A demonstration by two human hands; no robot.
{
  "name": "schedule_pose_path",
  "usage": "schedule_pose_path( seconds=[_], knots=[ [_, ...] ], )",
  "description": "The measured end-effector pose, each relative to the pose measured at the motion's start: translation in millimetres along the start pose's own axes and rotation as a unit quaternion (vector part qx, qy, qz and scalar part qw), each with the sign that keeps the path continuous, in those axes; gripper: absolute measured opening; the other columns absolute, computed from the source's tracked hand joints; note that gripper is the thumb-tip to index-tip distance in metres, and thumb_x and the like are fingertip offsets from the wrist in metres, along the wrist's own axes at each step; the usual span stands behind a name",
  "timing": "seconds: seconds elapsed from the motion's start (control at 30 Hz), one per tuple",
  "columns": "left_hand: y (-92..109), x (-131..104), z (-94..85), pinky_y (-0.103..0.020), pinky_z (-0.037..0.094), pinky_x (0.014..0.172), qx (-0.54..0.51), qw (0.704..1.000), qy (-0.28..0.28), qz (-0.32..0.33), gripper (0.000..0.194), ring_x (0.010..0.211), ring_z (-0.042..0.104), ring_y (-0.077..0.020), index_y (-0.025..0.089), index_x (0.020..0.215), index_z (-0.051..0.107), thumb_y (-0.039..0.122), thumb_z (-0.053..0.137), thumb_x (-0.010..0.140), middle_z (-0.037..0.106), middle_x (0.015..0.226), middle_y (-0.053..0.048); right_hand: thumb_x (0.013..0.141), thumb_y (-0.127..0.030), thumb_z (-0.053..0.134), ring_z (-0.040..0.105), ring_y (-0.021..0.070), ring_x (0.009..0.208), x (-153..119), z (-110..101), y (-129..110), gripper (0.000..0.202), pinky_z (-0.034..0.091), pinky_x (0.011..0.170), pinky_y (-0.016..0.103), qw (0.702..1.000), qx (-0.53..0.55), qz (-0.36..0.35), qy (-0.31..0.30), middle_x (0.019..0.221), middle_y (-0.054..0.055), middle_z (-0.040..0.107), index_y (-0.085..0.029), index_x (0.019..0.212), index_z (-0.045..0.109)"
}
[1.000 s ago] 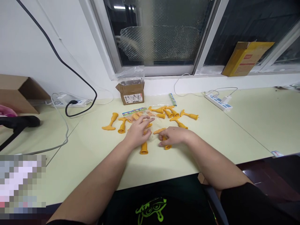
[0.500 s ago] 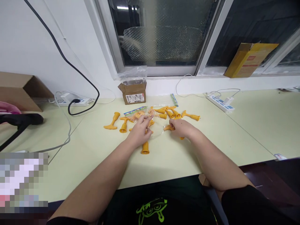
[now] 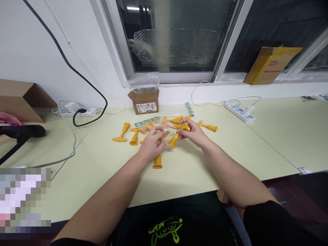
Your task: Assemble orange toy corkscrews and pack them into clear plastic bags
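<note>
My right hand [image 3: 194, 134] is closed round the T-shaped top of a yellow plastic T-handle [image 3: 173, 140]. Its flared, ribbed end points down and left, close to my left fingers. My left hand [image 3: 153, 141] is at the near edge of a clear plastic bag [image 3: 146, 121] with a colourful printed strip, its fingers bent on the film. Several orange-yellow pieces show through the bag. Another T-handle [image 3: 158, 162] lies partly under my left hand. More lie to the left, such as one T-handle [image 3: 123, 132], and others are behind my right hand.
A second clear bag [image 3: 189, 109] lies flat at the back, near a small cardboard box [image 3: 146, 102]. A single T-handle [image 3: 208, 126] is off to the right. Power strips stand at the right [image 3: 241, 112] and left [image 3: 88, 112]. A black cable [image 3: 106, 102] hangs at the left.
My right hand has lifted a yellow T-handle off the table and brought it left and up, toward the bag. My left hand stays almost in place.
</note>
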State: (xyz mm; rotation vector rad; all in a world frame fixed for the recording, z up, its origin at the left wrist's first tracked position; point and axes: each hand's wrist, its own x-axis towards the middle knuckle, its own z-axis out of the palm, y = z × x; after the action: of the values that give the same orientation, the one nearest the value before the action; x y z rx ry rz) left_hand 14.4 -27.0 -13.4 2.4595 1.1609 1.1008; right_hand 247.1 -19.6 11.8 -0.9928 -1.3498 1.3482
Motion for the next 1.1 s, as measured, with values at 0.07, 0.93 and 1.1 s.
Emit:
schedule_pose_path(
  seconds=[0.07,0.93,1.1],
  knots=[
    [-0.3,0.2,0.6,-0.033,0.057,0.083,0.007,1.000,0.011,-0.004,0.038,0.094,0.065,-0.0177,0.020,0.114,0.073,0.006,0.053,0.086,0.059,0.120,-0.009,0.071,-0.031,0.082,0.067,0.0126,0.068,3.4,2.8,7.9,0.041,0.061,0.076,0.034,0.999,0.036,-0.025,0.023,0.077,-0.006,0.065,-0.024,0.101,0.055],
    [5.0,-0.4,5.1,-0.046,0.049,0.113,0.026,0.999,0.010,0.037,0.056,0.133,0.056,-0.0266,0.018,0.141,0.058,0.004,0.051,0.087,0.059,0.141,-0.013,0.081,-0.024,0.069,0.068,0.0159,0.092,-2.2,53.2,47.2,0.017,0.054,0.099,0.036,0.990,0.097,0.011,0.099,0.098,0.002,0.071,-0.022,0.097,0.064],
    [7.4,-1.1,5.6,-0.046,0.052,0.109,0.012,0.999,-0.007,0.041,0.060,0.132,0.056,-0.0275,0.019,0.144,0.056,0.004,0.051,0.087,0.057,0.143,-0.014,0.088,-0.018,0.059,0.064,0.0223,0.115,0.0,47.0,55.0,0.039,0.048,0.106,0.042,0.986,-0.143,-0.081,-0.028,0.125,0.010,0.068,-0.021,0.126,0.062]
  ],
)
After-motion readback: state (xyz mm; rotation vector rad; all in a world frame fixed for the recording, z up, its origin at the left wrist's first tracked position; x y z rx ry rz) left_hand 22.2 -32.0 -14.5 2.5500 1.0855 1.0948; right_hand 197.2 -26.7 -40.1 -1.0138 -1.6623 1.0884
